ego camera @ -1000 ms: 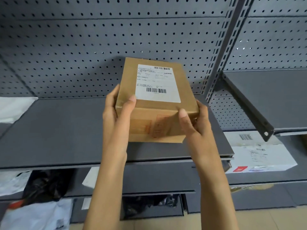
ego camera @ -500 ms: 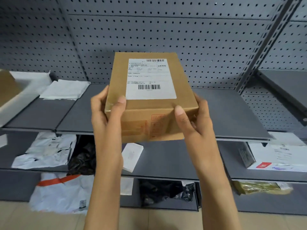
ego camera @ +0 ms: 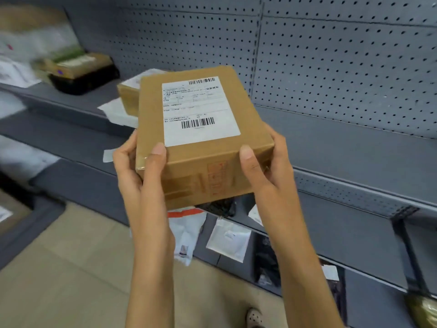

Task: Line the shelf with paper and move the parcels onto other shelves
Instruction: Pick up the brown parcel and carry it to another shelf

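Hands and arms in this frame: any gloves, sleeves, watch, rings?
None visible. The left hand and right hand are bare, with no gloves, and no rings on the fingers that show. Both forearms are bare down to the frame's bottom edge, with no sleeve cuff, watch or band. Thumbnails are short and unpainted.

We face grey perforated back panels (ego camera: 343, 67) from eleven to two o'clock. Beige floor tiles (ego camera: 71, 280) lie at seven o'clock.

Blurred parcels (ego camera: 78, 67) far left; small label print (ego camera: 198, 110) illegible.
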